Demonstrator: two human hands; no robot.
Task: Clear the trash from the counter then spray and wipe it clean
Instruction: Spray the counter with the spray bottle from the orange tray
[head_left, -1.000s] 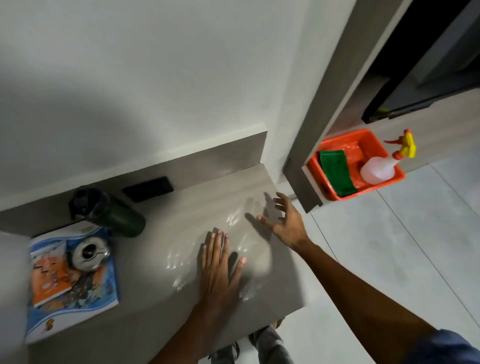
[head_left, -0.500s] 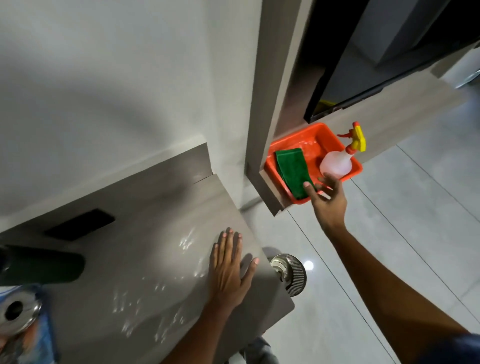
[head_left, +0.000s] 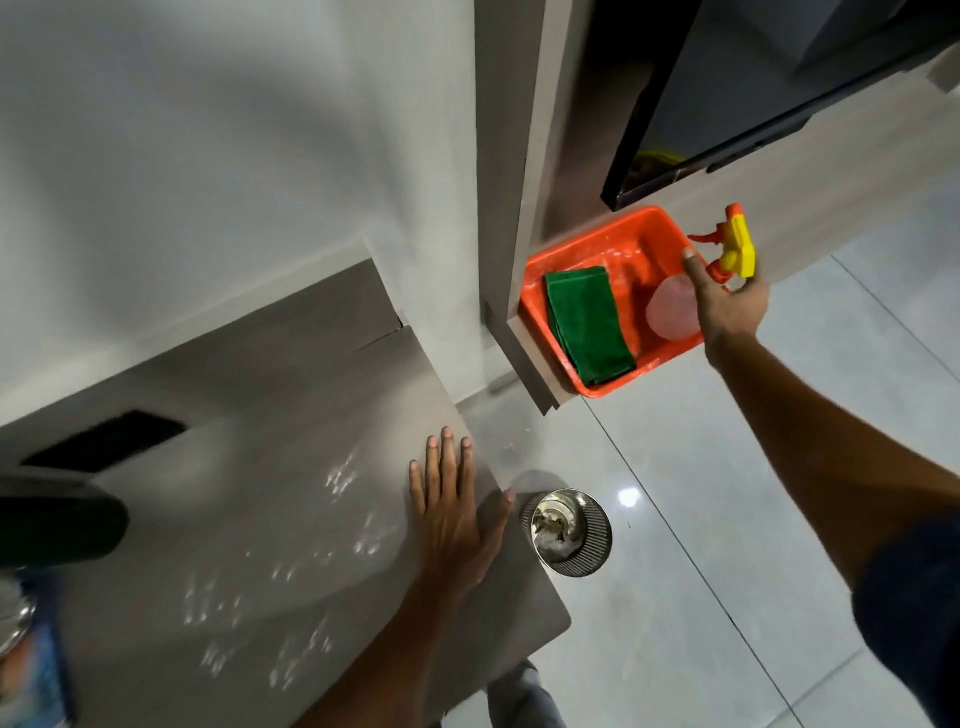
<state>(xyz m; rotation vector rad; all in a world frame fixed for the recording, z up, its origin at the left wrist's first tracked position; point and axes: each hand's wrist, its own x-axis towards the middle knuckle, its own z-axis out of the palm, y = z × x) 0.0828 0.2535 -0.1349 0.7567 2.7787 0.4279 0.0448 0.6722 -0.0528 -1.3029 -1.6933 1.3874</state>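
Note:
My right hand (head_left: 730, 301) wraps around the neck of the spray bottle (head_left: 670, 312), a clear bottle with a yellow and orange trigger head, inside the orange tray (head_left: 592, 244). A folded green cloth (head_left: 587, 322) lies in the left half of that tray. My left hand (head_left: 452, 512) rests flat, fingers apart, on the grey counter (head_left: 260, 519) near its right edge. Wet droplets glisten on the counter left of that hand. A small round metal bin (head_left: 569, 530) with crumpled trash inside stands on the floor beside the counter's corner.
A dark green tumbler (head_left: 57, 519) lies at the counter's left edge, with a blue booklet (head_left: 31, 670) below it. A black socket plate (head_left: 104, 439) sits in the backsplash. The tray rests on a low shelf under a dark cabinet. Glossy tiled floor spreads to the right.
My right hand went from the counter up to the tray and closed around the spray bottle's neck. The view swung right. My left hand stayed flat on the counter.

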